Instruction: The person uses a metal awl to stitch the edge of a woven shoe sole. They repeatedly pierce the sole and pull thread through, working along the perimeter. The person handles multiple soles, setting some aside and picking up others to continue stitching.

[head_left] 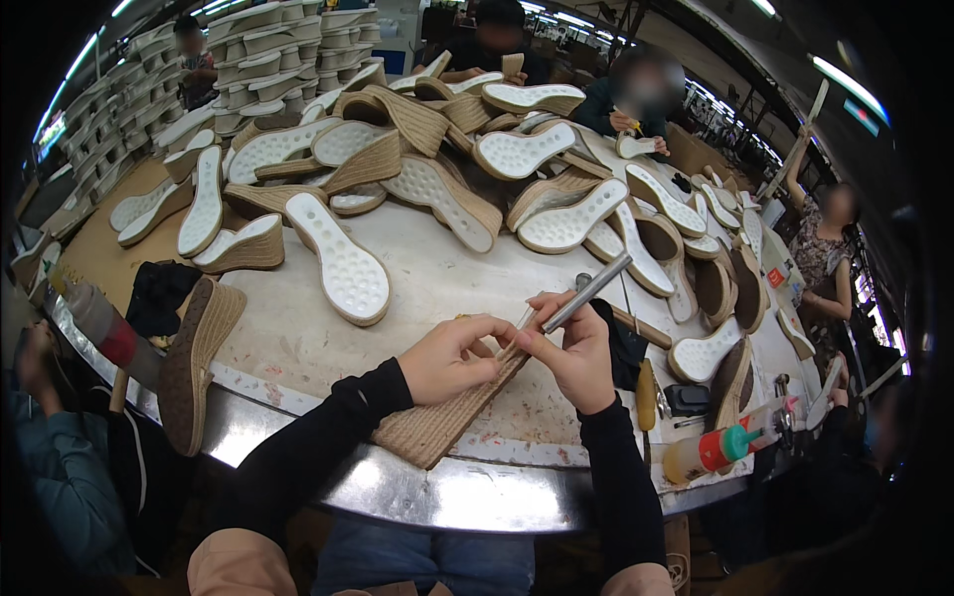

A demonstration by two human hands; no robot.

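Near the table's front edge, a wedge shoe sole [452, 417] with a woven, rope-like tan side lies tilted on its edge. My left hand [457, 358] is closed in a pinch at its narrow upper end; its fingertips partly hide the spot. My right hand [574, 363] grips the same end with thumb and fingers. A smooth grey metal rod [591, 291] also sits in my right hand and points up to the right. Whether anything small lies between my fingertips, I cannot tell.
A large heap of wedge soles [343, 263] with white dimpled tops covers the table's far side. At the right are a yellow-handled tool [647, 397] and a glue bottle [711, 449] with a green cap. Another bottle [104, 323] stands left. Several people work around the table.
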